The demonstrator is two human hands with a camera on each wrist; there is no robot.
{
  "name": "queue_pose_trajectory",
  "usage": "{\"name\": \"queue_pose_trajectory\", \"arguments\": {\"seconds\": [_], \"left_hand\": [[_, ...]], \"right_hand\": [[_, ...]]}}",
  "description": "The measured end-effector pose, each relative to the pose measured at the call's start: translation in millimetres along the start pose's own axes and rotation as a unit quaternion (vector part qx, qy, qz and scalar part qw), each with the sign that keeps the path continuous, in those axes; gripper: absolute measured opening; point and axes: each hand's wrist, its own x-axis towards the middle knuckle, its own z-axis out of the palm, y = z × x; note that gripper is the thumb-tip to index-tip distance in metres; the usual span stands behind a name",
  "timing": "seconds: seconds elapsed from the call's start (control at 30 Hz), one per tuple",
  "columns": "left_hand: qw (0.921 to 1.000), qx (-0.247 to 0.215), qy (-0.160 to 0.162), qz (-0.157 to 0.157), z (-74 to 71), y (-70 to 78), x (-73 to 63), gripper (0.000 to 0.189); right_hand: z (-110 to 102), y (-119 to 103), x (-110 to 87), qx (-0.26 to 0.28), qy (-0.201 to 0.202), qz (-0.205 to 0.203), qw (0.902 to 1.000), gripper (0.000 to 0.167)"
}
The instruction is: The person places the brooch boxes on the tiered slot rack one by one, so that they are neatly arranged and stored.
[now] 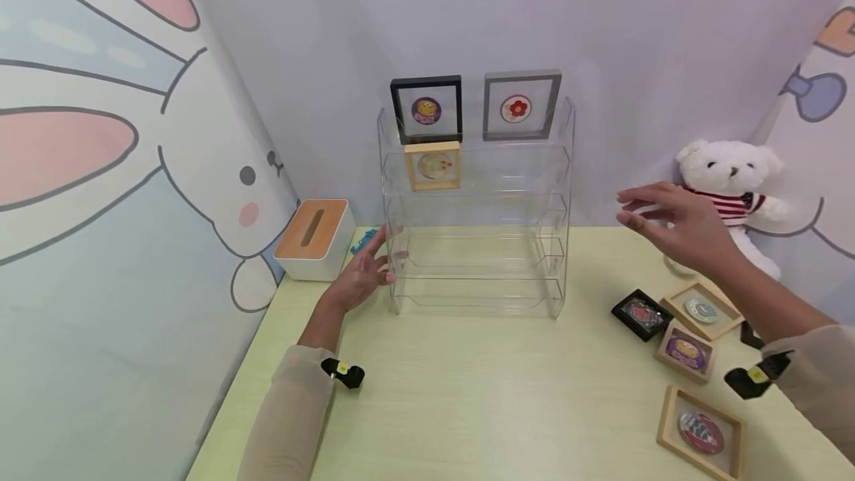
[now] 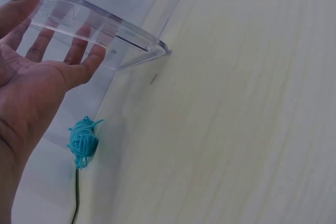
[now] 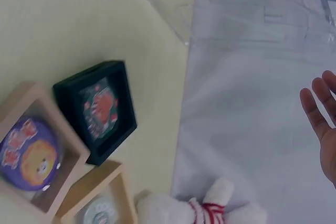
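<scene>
A clear acrylic tiered rack [image 1: 477, 278] stands at the back of the table. My left hand [image 1: 361, 279] is at its left side, fingers spread. In the left wrist view the fingers [image 2: 79, 45] show through the clear plastic. On the top tier lean a black frame [image 1: 461, 106] and a grey frame [image 1: 490, 106], each with a round badge. Below the black one sits a light wooden frame [image 1: 433, 185]. My right hand [image 1: 681, 221] hovers in the air right of the rack, fingers loosely bent and holding nothing.
Several framed badges lie on the right, among them a small black frame [image 1: 624, 312] and a wooden frame [image 1: 666, 421]. Behind them sits a white teddy bear [image 1: 731, 165]. At the left stand a tissue box [image 1: 327, 266] and a ball of blue yarn [image 2: 84, 142].
</scene>
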Motion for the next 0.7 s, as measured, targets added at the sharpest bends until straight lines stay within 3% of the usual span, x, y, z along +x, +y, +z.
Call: {"name": "queue_pose_trajectory", "arguments": {"seconds": [0.2,0.5,0.63,0.7], "left_hand": [[0.9999,-0.013,0.002,-0.006,3.0,3.2,0.2,0.086],[0.9997,-0.022,-0.005,0.001,3.5,3.1,-0.9,0.093],[0.9996,-0.027,-0.009,0.003,2.8,2.3,-1.0,0.103],[0.9998,-0.019,-0.007,0.004,2.5,2.1,-0.7,0.100]], "right_hand": [[-13.6,40.7,-35.5,-0.023,-0.025,0.054,0.9980,0.031],[-23.2,90.4,-82.2,-0.069,-0.080,0.140,0.9844,0.035],[-25.9,105.8,-96.0,-0.100,-0.109,0.153,0.9771,0.036],[-26.0,114.2,-102.0,-0.129,-0.112,0.136,0.9759,0.033]]}}
